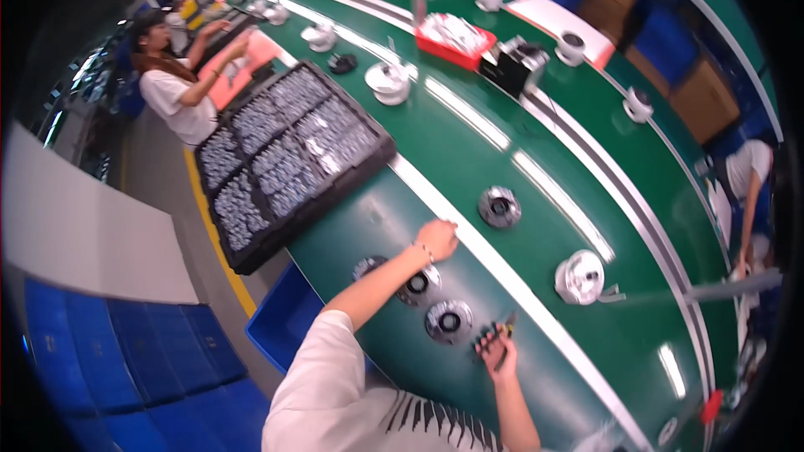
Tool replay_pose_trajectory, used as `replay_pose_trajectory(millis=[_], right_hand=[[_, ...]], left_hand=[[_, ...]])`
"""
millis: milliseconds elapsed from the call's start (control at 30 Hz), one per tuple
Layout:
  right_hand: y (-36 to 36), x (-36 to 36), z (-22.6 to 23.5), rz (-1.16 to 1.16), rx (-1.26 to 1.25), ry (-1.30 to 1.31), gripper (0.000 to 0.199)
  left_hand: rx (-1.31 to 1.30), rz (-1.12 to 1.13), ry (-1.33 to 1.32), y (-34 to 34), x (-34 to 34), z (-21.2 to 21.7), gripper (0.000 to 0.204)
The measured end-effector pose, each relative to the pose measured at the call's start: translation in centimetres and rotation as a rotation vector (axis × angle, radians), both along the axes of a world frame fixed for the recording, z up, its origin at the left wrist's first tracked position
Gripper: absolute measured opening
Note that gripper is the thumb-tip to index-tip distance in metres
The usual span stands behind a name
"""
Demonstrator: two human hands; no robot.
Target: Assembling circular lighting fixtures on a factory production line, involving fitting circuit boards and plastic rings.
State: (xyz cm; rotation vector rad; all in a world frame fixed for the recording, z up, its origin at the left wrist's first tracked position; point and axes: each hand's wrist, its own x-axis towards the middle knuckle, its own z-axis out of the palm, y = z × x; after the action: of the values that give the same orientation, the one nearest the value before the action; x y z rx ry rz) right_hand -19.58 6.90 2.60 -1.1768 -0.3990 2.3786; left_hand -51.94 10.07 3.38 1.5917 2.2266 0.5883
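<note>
My left hand rests at the white strip along the green bench, its fingers curled; anything inside them is hidden. Lower right, my right hand is closed around a dark hand tool that looks like pliers, jaws pointing away from me. Just left of that hand lies a round silver part with a black ring. A second such disc sits beyond it, and a third is partly covered by my left forearm. Across the strip lies another silver disc, apart from both hands.
A black divided tray full of small shiny parts stands at the left, above a blue bin. White round housings sit along the green conveyor. Farther off are a red basket and a black box. People work at both sides.
</note>
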Motion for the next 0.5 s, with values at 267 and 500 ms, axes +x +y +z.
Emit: replay_pose_trajectory(millis=[267, 500], right_hand=[[-0.8, -2.1, -1.2, -0.043, 0.179, -0.239, 0.046], [-1.7, -2.6, -0.9, 0.04, 0.192, -0.307, 0.046]], left_hand=[[0.113, 0.804, -0.681, 11.0, 3.9, -2.4, 0.089], [0.004, 0.958, -0.854, 12.5, 7.1, -4.2, 0.049]])
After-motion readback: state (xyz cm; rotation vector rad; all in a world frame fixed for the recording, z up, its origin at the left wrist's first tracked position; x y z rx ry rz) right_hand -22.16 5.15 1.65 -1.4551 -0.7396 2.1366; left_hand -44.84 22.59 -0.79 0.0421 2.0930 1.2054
